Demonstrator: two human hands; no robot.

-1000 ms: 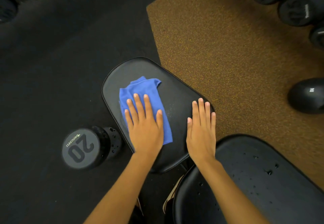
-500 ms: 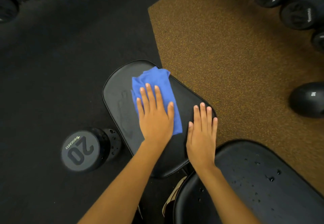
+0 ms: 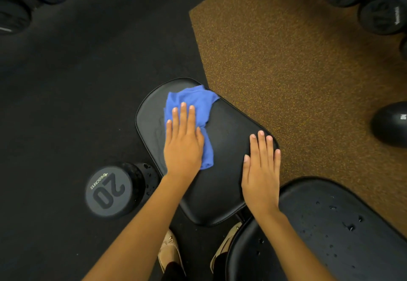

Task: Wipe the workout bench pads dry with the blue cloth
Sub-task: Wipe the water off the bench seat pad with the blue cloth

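blue cloth (image 3: 195, 101) apparently pressed under straight left fingers (image 3: 184, 116).

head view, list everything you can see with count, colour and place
cloth: 1, blue, far end of the small pad, under the left hand
small pad: 1, black, centre
large pad: 1, black, lower right, water drops on it
20 dumbbell: 1, dark grey, on the floor left of the small pad
dumbbells: several, black, top left and top right corners, cropped
round weight: 1, black, right edge
black floor: 1, left half
brown floor: 1, right half
shoes: 2, beige, bottom centre
left hand: 1, flat on the cloth
right hand: 1, flat on the small pad's right edge
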